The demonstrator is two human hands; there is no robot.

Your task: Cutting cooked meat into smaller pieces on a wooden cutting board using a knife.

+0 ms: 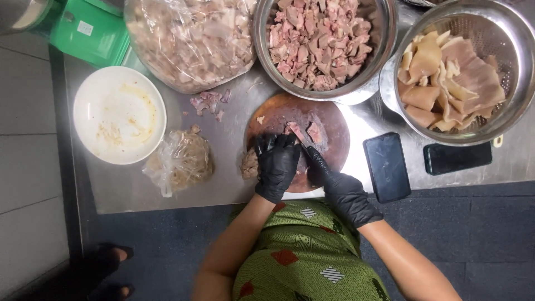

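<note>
Cutting meat is the step in hand. The left hand (277,166) presses flat, fingers together, on a piece of meat (298,132) on the round board (329,120) at the bench's near edge. The right hand (341,187) is curled shut around what seems a knife handle, the blade barely visible. The next cut calls for keeping the left fingertips clear of the edge.

At the far edge, a steel bowl (379,61) holds diced meat and a colander (515,83) pale flat slices. A clear bag (189,39) holds more pieces. The white bowl (118,114) near the left edge carries only smears.
</note>
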